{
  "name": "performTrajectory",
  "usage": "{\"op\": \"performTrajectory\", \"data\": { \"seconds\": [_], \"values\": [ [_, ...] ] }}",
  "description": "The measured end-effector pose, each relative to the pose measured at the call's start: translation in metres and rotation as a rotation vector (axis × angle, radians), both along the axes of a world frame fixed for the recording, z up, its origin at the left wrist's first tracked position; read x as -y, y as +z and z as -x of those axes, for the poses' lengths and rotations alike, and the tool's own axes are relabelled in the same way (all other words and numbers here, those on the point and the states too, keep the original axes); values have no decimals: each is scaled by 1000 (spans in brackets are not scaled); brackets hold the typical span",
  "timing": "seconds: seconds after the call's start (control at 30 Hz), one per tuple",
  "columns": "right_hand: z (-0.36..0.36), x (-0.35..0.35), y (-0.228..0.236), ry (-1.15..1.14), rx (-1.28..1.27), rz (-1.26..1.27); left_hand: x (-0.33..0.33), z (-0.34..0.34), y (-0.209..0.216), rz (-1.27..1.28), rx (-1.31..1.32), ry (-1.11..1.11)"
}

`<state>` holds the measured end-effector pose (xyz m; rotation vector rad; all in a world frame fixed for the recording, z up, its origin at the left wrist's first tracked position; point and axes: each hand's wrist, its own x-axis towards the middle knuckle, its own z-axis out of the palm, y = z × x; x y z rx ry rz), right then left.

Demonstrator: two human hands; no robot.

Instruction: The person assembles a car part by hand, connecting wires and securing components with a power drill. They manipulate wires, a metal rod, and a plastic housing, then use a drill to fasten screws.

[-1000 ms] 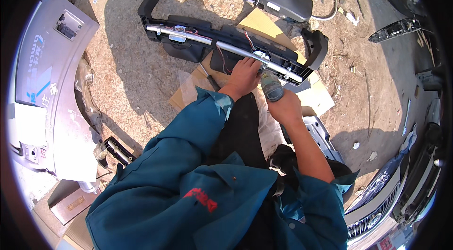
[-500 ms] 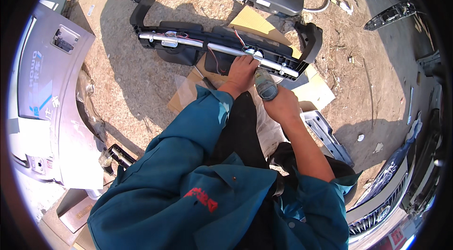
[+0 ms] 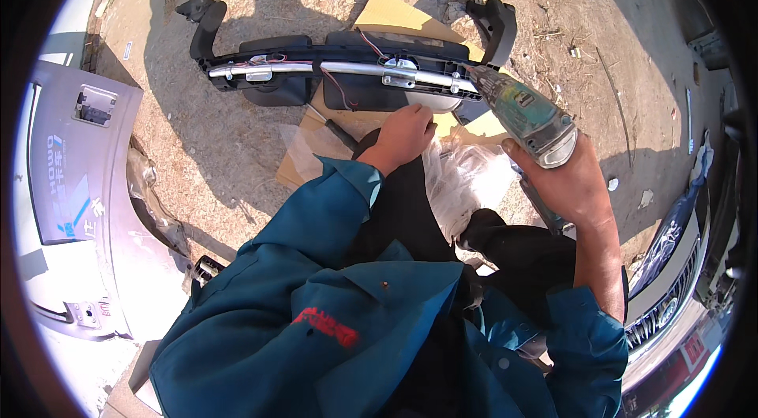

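Far out to the left of both hands a grey car body panel (image 3: 75, 181) lies flat on the dirt ground (image 3: 197, 126), with a square cut-out near its upper end. Ahead of the hands, stretched sideways across the ground, sits a long black plastic car trim piece (image 3: 347, 74) with a bright metal strip (image 3: 371, 71) running along it and thin red wires showing at the middle. It rests partly on a sheet of cardboard (image 3: 395, 11).

The left hand (image 3: 407, 134) lies palm down, fingers loosely curled, pressing against the near edge of the trim piece just below the metal strip; it grips nothing that I can make out. A slim dark tool (image 3: 341, 134) lies on the cardboard just left of that hand. Between the two hands a crumpled clear plastic bag (image 3: 462, 181) sits by the person's knees.

The right hand (image 3: 572, 181) is wrapped firmly round the grip of a green cordless drill (image 3: 521, 114), its nose pointing up-left at the right end of the metal strip, close to touching.

The trim piece looks stiff but light, and long enough to twist or slide under a push, so steadying it near the middle seems sensible; its thin clips and wires look breakable. The drill looks solid and fairly heavy, best held at the grip.

Beyond the right hand, a car bumper with a grille (image 3: 671, 284) lies at the edge.
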<state>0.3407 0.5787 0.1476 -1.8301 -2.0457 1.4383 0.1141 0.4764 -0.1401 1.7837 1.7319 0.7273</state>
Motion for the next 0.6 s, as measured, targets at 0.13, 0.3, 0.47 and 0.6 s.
{"op": "performTrajectory", "data": {
  "seconds": [0.13, 0.3, 0.47, 0.6],
  "values": [
    [-45, 5, 38, -148, 4, -111, 2, -38, -41, 632, -347, -476],
    [-73, 10, 36, -370, -58, -62, -6, -76, -83, 520, -229, -388],
    [-81, 20, 31, -373, -23, -139, 1, -99, -104, 477, -324, -422],
    [-88, 17, 30, -317, -57, -104, 6, -109, -116, 359, -417, -606]
  ]
}}
